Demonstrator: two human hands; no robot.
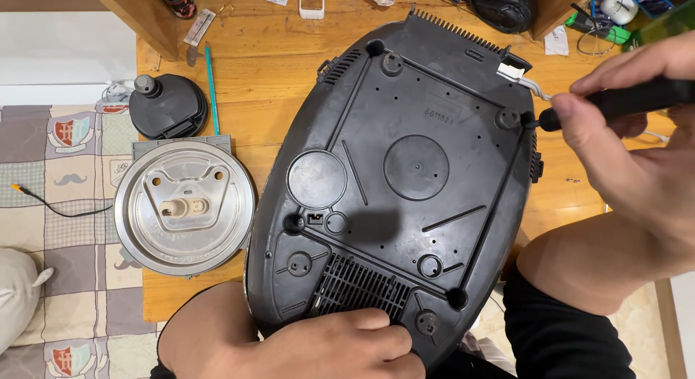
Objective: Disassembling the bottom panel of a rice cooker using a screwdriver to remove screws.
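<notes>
Nearest the camera, the left hand (pixel 340 346) lies palm down, fingers curled over the near edge of the black appliance base (pixel 405 183), pressing on it beside the vent grille (pixel 358 288). That base lies upside down on the wooden table (pixel 275 68), at its middle. At far right the right hand (pixel 637 154) is closed around a black screwdriver (pixel 615 104), its tip at the base's right rim; the tip itself is hard to make out. Left of the base rests a round metal plate (pixel 184 205), a black lid (pixel 166 107) beyond it

upturned black appliance base (pixel 405 176), screwdriver (pixel 615 104) at edge
</notes>
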